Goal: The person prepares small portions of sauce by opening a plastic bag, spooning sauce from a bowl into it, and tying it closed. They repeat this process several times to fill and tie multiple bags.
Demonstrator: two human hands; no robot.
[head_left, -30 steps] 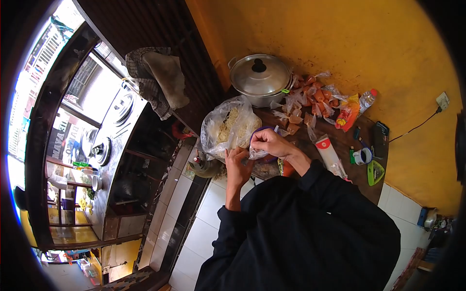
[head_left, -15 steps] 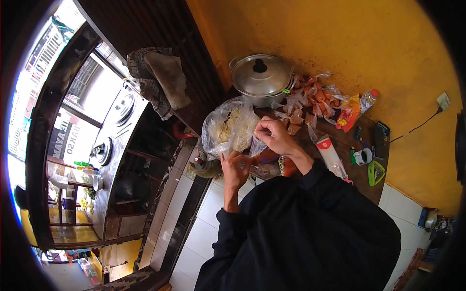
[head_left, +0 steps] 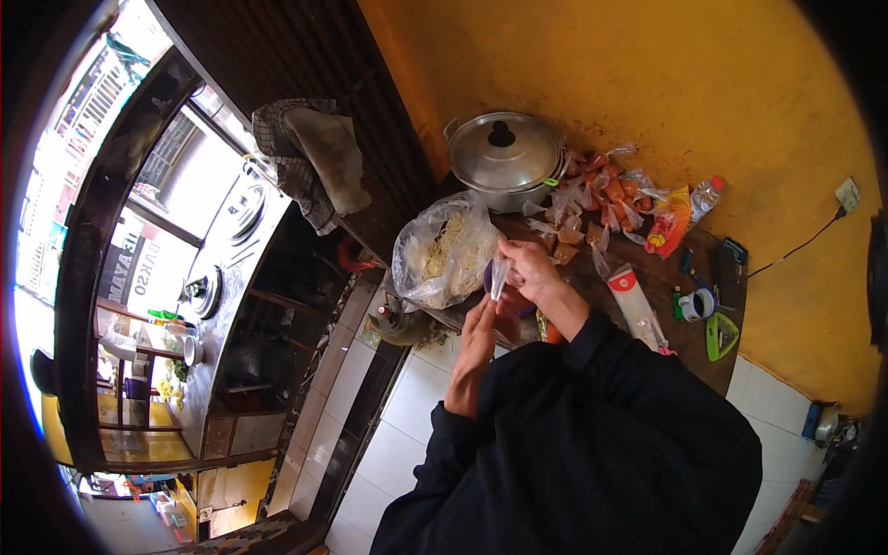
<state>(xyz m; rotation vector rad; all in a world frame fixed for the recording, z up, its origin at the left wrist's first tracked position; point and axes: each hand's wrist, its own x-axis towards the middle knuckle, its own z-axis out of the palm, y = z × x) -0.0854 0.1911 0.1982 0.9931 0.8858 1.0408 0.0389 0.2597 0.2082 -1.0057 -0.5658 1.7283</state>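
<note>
A small clear plastic bag (head_left: 499,277) is gathered into a narrow strip between my two hands. My right hand (head_left: 536,273) pinches its upper end with thumb and fingers. Lower down, my left hand (head_left: 474,340) closes its fingertips on the same bag; its lower part is partly hidden and hard to make out. Just beyond my hands, a large clear bag of noodles (head_left: 446,252) lies open on the brown table (head_left: 592,264). Part of a purple bowl (head_left: 523,305) shows behind my right hand.
A lidded metal pot (head_left: 504,162) stands by the wall. Small bags of orange-brown sauce (head_left: 615,190) are piled beside it. Further right are a bottle (head_left: 706,196), a white-and-red packet (head_left: 636,301), a tape roll (head_left: 694,303) and a green tray (head_left: 720,336). A gas cylinder (head_left: 396,324) stands left.
My hands have come closer together, the left moving right and up. The small bag, spread loosely before, is now drawn into a narrow strip. The view has shifted slightly.
</note>
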